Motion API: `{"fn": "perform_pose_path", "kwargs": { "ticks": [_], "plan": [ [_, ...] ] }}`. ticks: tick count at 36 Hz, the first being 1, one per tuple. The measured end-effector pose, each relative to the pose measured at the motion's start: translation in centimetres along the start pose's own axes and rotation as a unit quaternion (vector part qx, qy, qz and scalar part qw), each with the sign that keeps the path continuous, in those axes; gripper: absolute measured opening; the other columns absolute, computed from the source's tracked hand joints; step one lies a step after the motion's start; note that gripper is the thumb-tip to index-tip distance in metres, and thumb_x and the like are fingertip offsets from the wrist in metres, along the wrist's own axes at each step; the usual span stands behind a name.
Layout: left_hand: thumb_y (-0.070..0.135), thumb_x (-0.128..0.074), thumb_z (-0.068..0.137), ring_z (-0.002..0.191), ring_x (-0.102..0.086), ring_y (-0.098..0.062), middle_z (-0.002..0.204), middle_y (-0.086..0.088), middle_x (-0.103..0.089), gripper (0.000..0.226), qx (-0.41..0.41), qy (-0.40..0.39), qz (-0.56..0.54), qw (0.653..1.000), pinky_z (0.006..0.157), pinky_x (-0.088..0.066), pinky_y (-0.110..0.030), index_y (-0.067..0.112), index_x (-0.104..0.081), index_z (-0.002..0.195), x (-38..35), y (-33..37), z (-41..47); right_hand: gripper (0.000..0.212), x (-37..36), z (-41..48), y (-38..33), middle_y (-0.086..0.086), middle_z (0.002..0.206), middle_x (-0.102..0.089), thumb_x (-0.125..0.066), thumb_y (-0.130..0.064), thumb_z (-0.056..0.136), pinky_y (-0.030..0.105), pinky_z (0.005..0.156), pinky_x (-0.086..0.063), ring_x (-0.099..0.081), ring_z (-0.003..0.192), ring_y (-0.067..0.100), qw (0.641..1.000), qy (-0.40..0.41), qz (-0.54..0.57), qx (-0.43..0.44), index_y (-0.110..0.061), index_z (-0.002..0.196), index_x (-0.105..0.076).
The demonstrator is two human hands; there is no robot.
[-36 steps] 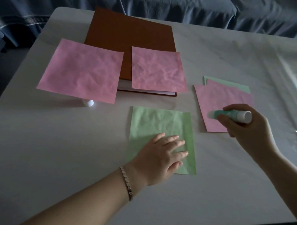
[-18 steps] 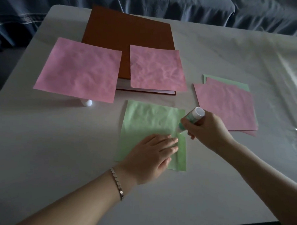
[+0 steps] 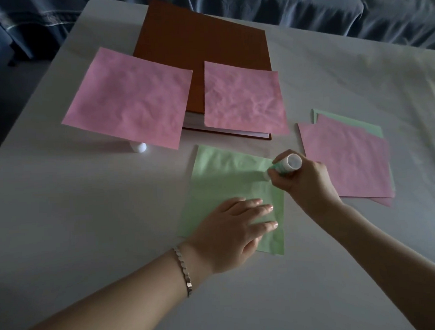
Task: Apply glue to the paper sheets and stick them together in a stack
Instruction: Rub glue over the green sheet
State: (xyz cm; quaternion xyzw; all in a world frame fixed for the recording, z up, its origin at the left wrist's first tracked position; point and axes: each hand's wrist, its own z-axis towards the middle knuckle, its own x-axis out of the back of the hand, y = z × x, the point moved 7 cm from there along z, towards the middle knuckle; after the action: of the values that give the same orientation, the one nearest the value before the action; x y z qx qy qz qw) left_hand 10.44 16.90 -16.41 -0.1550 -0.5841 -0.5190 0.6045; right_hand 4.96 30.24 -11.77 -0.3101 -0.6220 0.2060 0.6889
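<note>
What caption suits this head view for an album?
Left hand holds down a green sheet while the right hand touches a glue stick to its edge.

place: likely home, living room | cue: blue cloth-covered sofa (image 3: 304,9) behind white table (image 3: 89,220)

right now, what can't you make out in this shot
Head view:
- Glue stick tip: blurred, partly behind the right hand's fingers; contact with the green sheet unclear.
- White object: mostly hidden under the left pink sheet.
- Right pile: top pink sheet covers the rest, count unclear.
</note>
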Motion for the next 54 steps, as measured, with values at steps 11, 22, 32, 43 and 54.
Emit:
{"fn": "perform_pose_path", "kwargs": {
  "ticks": [11,22,32,43,54],
  "plan": [
    [0.025,-0.042,0.089,0.124,-0.047,-0.019,0.131,-0.001,-0.056,0.038,0.007,-0.018,-0.001,1.0,0.104,-0.031,-0.034,0.023,-0.063,0.12,0.0,0.0,0.0,0.013,2.7,0.8,1.6,-0.001,0.063,-0.065,-0.071,-0.02,0.077,0.029,0.061,-0.052,-0.063,0.054,0.01,0.985,0.11,0.108,-0.075,-0.029,0.075,-0.061],
    [0.026,-0.045,0.089,0.12,-0.051,-0.021,0.127,-0.003,-0.06,0.036,0.003,-0.004,0.01,1.0,0.103,-0.031,-0.032,0.023,-0.066,0.118,-0.2,-0.2,0.1,0.033,1.5,-4.7,2.8,-0.015,0.075,-0.068,-0.074,-0.004,0.073,0.012,0.06,-0.045,-0.057,0.063,0.004,0.986,-0.014,0.141,-0.09,-0.035,0.082,-0.066],
    [0.025,-0.045,0.089,0.117,-0.048,-0.018,0.126,-0.001,-0.061,0.034,-0.005,0.015,0.007,1.0,0.103,-0.029,-0.031,0.024,-0.067,0.116,0.0,-0.2,0.2,0.048,2.9,-5.9,3.6,-0.013,0.078,-0.066,-0.075,-0.002,0.067,0.015,0.053,-0.042,-0.056,0.063,0.014,0.998,-0.018,0.033,-0.054,-0.046,0.083,-0.063],
    [0.024,-0.044,0.089,0.123,-0.048,-0.019,0.129,-0.001,-0.058,0.036,0.003,-0.011,-0.008,1.0,0.104,-0.032,-0.033,0.022,-0.064,0.118,-0.2,-0.2,0.1,0.015,3.9,-3.9,1.4,0.006,0.06,-0.067,-0.073,-0.01,0.073,0.032,0.054,-0.052,-0.061,0.051,0.017,0.992,0.0,0.104,-0.072,-0.024,0.075,-0.067],
    [0.024,-0.041,0.088,0.122,-0.051,-0.021,0.128,-0.003,-0.059,0.038,0.006,-0.028,0.003,1.0,0.104,-0.03,-0.033,0.022,-0.064,0.119,0.1,-0.2,0.1,0.015,2.1,-4.1,1.6,-0.011,0.069,-0.062,-0.074,-0.015,0.072,0.007,0.048,-0.042,-0.056,0.058,-0.003,0.998,0.05,0.011,-0.047,-0.023,0.082,-0.067]
  ]
}}
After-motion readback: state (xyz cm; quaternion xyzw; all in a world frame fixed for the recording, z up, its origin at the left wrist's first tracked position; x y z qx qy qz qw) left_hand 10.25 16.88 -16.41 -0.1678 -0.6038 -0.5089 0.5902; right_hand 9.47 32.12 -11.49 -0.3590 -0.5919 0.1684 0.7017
